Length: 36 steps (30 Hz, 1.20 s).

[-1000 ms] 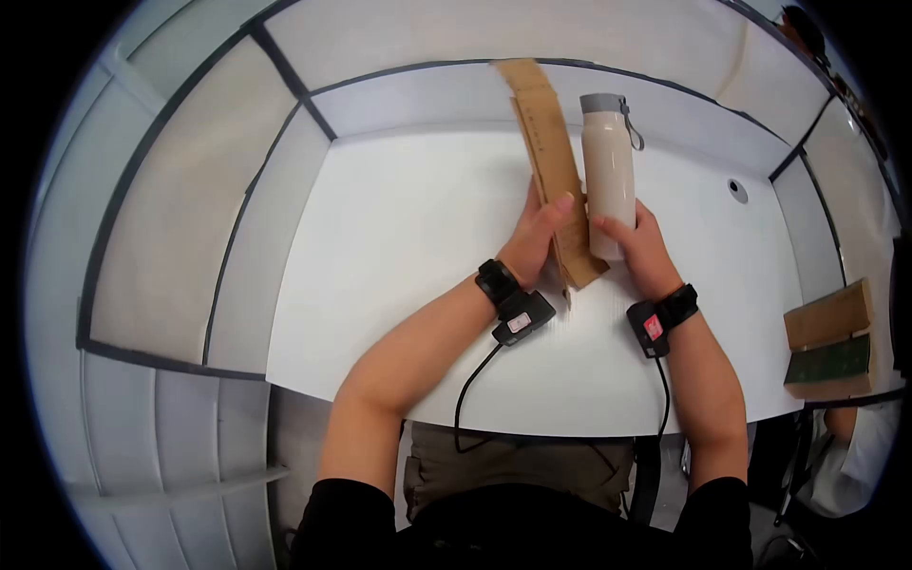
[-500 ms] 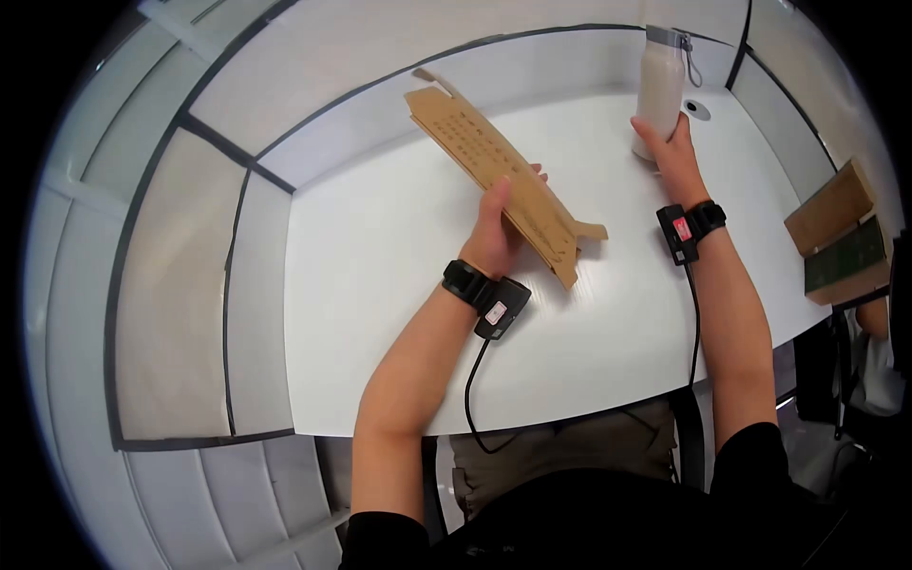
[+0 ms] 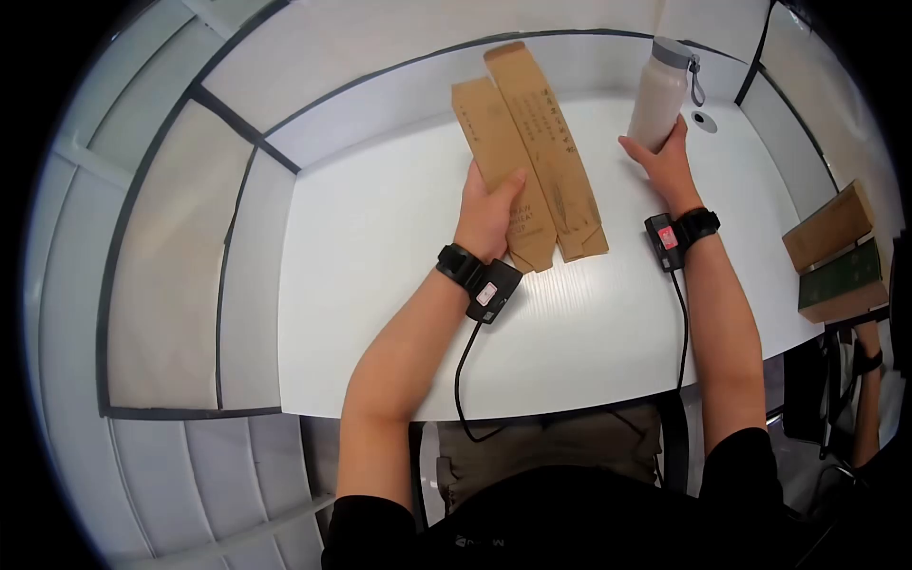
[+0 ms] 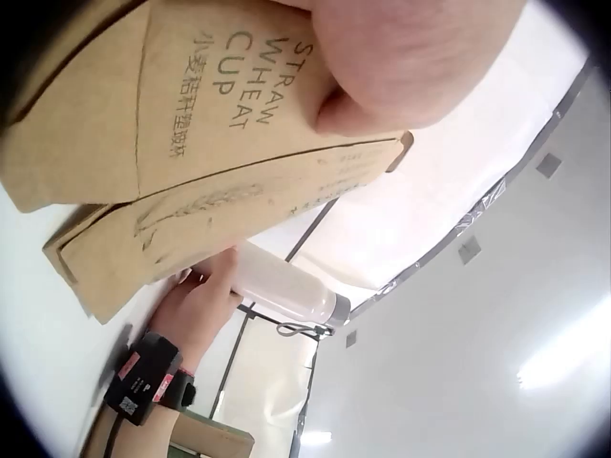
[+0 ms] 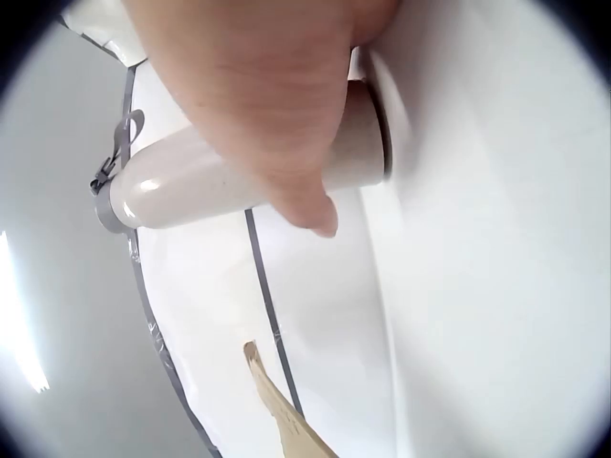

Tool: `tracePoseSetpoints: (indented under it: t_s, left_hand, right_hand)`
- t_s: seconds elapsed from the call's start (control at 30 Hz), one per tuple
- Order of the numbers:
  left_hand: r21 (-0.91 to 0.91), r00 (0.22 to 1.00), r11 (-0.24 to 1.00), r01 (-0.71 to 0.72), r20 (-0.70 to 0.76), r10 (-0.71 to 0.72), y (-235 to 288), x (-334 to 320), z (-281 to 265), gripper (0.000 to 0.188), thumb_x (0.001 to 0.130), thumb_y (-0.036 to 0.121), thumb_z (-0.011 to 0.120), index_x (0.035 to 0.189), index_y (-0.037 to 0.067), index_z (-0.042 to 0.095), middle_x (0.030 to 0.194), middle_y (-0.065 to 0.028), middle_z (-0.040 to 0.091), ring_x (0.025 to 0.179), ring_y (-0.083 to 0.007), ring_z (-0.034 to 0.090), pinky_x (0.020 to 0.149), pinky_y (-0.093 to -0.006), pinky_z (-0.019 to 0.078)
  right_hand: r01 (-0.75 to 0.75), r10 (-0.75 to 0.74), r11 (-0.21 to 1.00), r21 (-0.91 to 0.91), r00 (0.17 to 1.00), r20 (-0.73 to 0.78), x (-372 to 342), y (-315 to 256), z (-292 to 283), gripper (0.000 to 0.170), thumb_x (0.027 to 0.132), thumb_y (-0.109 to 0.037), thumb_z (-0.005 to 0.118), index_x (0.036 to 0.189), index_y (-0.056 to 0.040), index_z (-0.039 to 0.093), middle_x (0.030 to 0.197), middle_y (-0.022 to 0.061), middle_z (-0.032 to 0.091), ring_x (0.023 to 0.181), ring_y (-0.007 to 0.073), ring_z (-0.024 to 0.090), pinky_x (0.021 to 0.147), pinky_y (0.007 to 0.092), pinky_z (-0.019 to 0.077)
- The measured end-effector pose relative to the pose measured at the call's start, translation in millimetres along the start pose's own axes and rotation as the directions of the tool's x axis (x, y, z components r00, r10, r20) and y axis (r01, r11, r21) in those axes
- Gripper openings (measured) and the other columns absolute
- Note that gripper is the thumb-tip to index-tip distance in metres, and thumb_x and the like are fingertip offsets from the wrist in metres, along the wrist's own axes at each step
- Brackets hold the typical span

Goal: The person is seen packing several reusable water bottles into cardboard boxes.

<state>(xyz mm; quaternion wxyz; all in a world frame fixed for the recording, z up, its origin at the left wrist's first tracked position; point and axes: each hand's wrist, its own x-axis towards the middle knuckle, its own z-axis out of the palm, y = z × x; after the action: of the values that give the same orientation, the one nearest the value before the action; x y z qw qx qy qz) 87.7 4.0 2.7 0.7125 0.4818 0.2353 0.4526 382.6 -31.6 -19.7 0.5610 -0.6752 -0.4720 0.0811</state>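
A flattened brown cardboard box (image 3: 556,152) with printed lettering is held by my left hand (image 3: 486,211), the thumb across its front panel. In the left wrist view the printed cardboard (image 4: 210,105) fills the upper left, and its panels are partly spread. To the right, my right hand (image 3: 670,169) grips the lower part of a pale bottle (image 3: 657,100) with a grey lid and strap. The right wrist view shows the bottle (image 5: 172,181) with its base close to the white surface; whether it touches is hard to tell.
A white desk (image 3: 380,285) lies under both hands, with pale partition panels (image 3: 171,266) around it. A round grommet (image 3: 704,122) is right of the bottle. At the right edge are a brown box (image 3: 826,228) and a green one (image 3: 841,280).
The cardboard has turned more upright and its panels have spread to show two printed faces. The bottle, first beside the cardboard, has moved right with my right hand and now tilts.
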Motion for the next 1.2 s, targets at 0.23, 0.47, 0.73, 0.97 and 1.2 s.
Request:
tracePoseSetpoints:
  t_s: [0.23,0.47,0.73,0.97,1.2]
  left_hand:
    - [-0.067,0.997,0.998,-0.021,-0.073,0.016,-1,1,-2,0.052,0.098,-0.003,0.049,0.145,0.010,0.033,0.139,-0.0148,0.050,0.126,-0.0281,0.056,0.102,-0.0447,0.0530]
    - [-0.082,0.997,0.997,-0.004,-0.074,-0.002,-1,1,-1,0.060,0.092,-0.009,0.042,0.148,0.009,0.028,0.136,-0.0152,0.049,0.124,-0.0276,0.055,0.102,-0.0430,0.0501]
    - [-0.030,0.996,0.997,-0.074,-0.042,0.073,-11,8,-8,0.054,0.094,-0.003,0.049,0.145,0.004,0.032,0.134,-0.0137,0.051,0.124,-0.0241,0.054,0.103,-0.0391,0.0481]
    - [0.041,0.997,0.997,-0.065,-0.040,0.067,-5,11,-11,0.058,0.101,0.019,0.060,0.147,0.003,0.028,0.139,-0.0148,0.050,0.126,-0.0260,0.056,0.101,-0.0396,0.0514]
    - [0.015,0.986,0.999,-0.029,-0.166,0.031,1,7,-5,0.069,0.097,0.026,0.069,0.143,-0.003,0.027,0.135,-0.0169,0.051,0.124,-0.0228,0.054,0.102,-0.0357,0.0495]
  right_hand:
    - [0.243,-0.221,0.969,-0.031,0.812,-0.541,-11,-13,-13,0.068,0.086,-0.028,0.078,0.134,0.0033,0.041,0.120,0.0118,0.046,0.109,0.0223,0.049,0.095,0.0365,0.0403]
    - [0.036,-0.079,0.991,0.128,0.935,0.346,-59,-80,28,0.027,0.096,-0.022,0.067,0.105,0.0028,0.062,0.086,0.0098,0.066,0.076,0.0153,0.060,0.072,0.0303,0.0484]
    - [-0.090,-0.092,0.967,0.239,0.750,0.655,-78,-89,41,0.040,0.103,-0.023,0.054,0.134,0.0016,0.054,0.116,0.0142,0.070,0.106,0.0188,0.066,0.094,0.0338,0.0511]
    - [-0.318,0.011,0.865,0.388,0.785,0.619,-81,-97,43,0.042,0.106,-0.027,0.052,0.138,0.0000,0.051,0.130,0.0095,0.063,0.117,0.0141,0.058,0.101,0.0303,0.0459]
    - [-0.389,0.069,0.814,0.432,0.803,0.592,-75,-103,38,0.048,0.108,-0.033,0.046,0.140,0.0016,0.053,0.131,0.0090,0.062,0.118,0.0135,0.057,0.102,0.0288,0.0444]
